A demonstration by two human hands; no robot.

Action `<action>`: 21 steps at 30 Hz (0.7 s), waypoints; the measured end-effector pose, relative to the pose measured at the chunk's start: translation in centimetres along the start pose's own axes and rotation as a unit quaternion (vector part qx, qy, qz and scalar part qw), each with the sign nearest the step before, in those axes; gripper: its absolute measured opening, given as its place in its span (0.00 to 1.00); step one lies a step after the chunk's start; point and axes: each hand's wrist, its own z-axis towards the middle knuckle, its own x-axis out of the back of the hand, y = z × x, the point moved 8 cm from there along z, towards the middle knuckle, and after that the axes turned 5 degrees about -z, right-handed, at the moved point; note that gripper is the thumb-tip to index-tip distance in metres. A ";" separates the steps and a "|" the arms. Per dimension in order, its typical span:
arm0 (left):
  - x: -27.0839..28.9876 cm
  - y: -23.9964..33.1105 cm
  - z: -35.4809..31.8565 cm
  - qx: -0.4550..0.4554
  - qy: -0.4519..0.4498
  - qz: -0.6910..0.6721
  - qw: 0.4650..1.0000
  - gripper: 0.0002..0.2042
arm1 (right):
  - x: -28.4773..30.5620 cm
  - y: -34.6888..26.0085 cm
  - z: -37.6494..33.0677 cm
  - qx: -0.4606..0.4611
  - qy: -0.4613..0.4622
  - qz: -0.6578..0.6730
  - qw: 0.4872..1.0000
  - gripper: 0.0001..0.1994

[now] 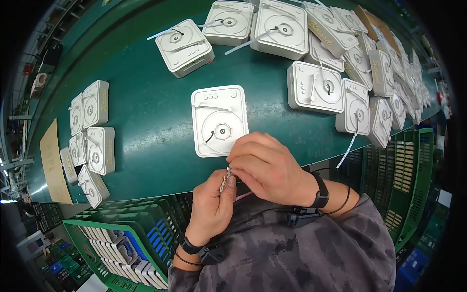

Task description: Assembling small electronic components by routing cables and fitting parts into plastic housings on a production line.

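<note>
Both hands meet right at the near edge of the green surface (146, 112). Left hand (211, 204) is pinched shut on a tiny metal part (224, 181), and the right hand (267, 168) closes its fingertips on the top end of it. Looks light, stiff and easy to drop, so I'd grip it by the sides. Just beyond the knuckles sits a white square casing (219, 120) with a round disc, not touching either hand.

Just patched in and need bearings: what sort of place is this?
Probably a factory assembly line: a long green conveyor belt, many identical white record-player-shaped units, and green crates of more parts below.
</note>
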 end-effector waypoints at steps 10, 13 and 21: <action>-0.3 1.1 -0.4 -0.049 0.006 0.104 0.993 0.06 | -0.5 -1.3 -1.0 0.053 -0.033 -0.077 0.995 0.11; -0.4 2.0 -0.1 -0.144 0.003 0.190 0.971 0.10 | -0.1 -1.2 -0.7 0.054 -0.037 -0.077 0.995 0.11; -0.6 4.3 -0.8 -0.251 -0.028 0.298 0.921 0.13 | 0.9 -1.9 -1.3 -0.022 0.001 -0.019 1.000 0.11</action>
